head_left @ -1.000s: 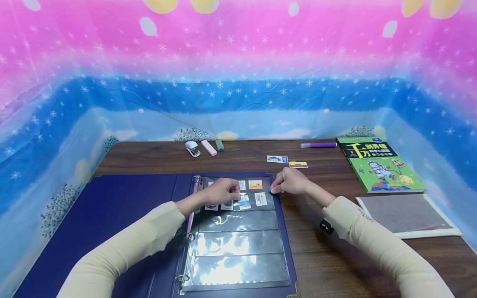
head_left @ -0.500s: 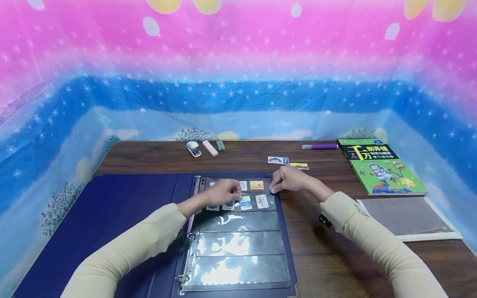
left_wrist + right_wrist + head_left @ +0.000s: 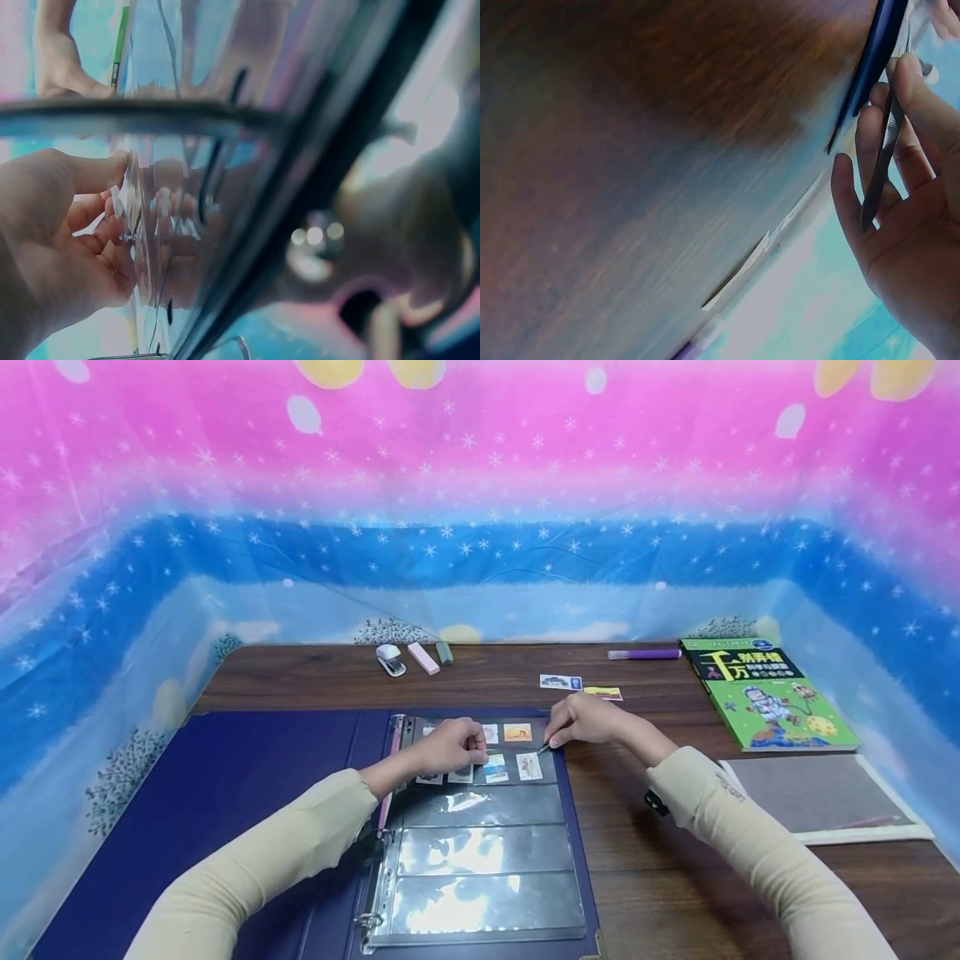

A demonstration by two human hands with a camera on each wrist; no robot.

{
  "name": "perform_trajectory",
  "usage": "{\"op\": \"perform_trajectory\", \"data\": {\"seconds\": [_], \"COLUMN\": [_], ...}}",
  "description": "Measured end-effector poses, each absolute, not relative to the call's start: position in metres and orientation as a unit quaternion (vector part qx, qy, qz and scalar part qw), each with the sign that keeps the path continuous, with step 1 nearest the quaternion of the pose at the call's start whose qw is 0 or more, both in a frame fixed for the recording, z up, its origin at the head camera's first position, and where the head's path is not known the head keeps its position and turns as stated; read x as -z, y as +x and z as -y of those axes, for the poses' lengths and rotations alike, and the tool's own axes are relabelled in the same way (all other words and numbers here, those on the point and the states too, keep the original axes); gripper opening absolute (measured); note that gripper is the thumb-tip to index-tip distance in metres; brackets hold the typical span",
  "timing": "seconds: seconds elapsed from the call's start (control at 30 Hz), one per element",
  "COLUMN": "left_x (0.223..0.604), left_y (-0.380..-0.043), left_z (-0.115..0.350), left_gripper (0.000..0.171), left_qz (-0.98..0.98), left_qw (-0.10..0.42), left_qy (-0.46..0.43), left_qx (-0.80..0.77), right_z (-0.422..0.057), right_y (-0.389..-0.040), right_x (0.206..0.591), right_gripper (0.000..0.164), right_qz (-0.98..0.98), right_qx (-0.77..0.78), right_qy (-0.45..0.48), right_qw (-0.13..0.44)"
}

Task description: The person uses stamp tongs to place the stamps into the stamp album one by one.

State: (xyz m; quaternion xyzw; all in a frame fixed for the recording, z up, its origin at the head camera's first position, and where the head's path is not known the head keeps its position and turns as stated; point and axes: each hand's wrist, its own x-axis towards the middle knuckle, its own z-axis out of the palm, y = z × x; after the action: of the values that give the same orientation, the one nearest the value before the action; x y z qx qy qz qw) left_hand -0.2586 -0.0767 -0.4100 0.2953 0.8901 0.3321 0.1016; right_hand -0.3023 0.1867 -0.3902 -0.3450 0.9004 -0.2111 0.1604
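Note:
A binder stamp album (image 3: pixel 262 793) lies spread on the table, its clear pocket page (image 3: pixel 480 852) on the right. My left hand (image 3: pixel 453 745) pinches the clear film of an upper pocket; in the left wrist view, thumb and curled fingers (image 3: pixel 101 176) meet at the plastic. My right hand (image 3: pixel 588 720) grips metal tweezers (image 3: pixel 886 146), their tips close to a pale stamp (image 3: pixel 528 767) in the second row. Beside that stamp is a blue one (image 3: pixel 496 768), and above it an orange one (image 3: pixel 517 732). The left hand partly covers other stamps.
Behind the album lie two loose stamps, one blue and white (image 3: pixel 560 682), one yellow and red (image 3: pixel 603 693). A purple marker (image 3: pixel 643 654), a green book (image 3: pixel 780 710) and a white-edged pouch (image 3: pixel 825 793) are at right. A stapler (image 3: pixel 390 660) and pink block (image 3: pixel 423 658) stand at back left.
The tweezers in my right hand have tilted slightly, their tips staying by the pale stamp. My left hand has kept its place at the pocket.

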Motion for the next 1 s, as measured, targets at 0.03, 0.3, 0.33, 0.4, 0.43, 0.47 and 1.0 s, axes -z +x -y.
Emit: {"op": "perform_trajectory", "data": {"seconds": [0.03,0.3,0.33,0.4,0.43,0.47,1.0], "left_x": [0.41,0.405,0.403,0.399,0.397,0.395,0.388], "left_y": [-0.258,-0.252,-0.25,-0.247,-0.245,-0.243,-0.2], "left_z": [0.076,0.073,0.074,0.077,0.079,0.082,0.128], "left_gripper": [0.01,0.007,0.006,0.004,0.005,0.008,0.037], "left_qz": [-0.891,-0.905,-0.908,-0.912,-0.913,-0.912,-0.92], "left_qw": [0.095,0.074,0.074,0.08,0.088,0.099,0.108], "left_qy": [0.298,0.316,0.32,0.332,0.337,0.343,0.336], "left_qx": [-0.328,-0.274,-0.259,-0.226,-0.212,-0.202,-0.171], "right_z": [-0.189,-0.215,-0.217,-0.222,-0.225,-0.227,-0.261], "right_y": [-0.302,-0.303,-0.303,-0.303,-0.304,-0.305,-0.334], "right_x": [0.391,0.391,0.39,0.389,0.389,0.389,0.404], "right_gripper": [0.012,0.018,0.019,0.022,0.023,0.024,0.032], "right_qz": [-0.901,-0.942,-0.947,-0.956,-0.96,-0.963,-0.971], "right_qx": [0.215,0.23,0.233,0.239,0.238,0.235,0.239], "right_qy": [-0.343,-0.238,-0.214,-0.167,-0.145,-0.128,0.011], "right_qw": [0.157,0.06,0.048,0.028,0.02,0.013,-0.011]}}
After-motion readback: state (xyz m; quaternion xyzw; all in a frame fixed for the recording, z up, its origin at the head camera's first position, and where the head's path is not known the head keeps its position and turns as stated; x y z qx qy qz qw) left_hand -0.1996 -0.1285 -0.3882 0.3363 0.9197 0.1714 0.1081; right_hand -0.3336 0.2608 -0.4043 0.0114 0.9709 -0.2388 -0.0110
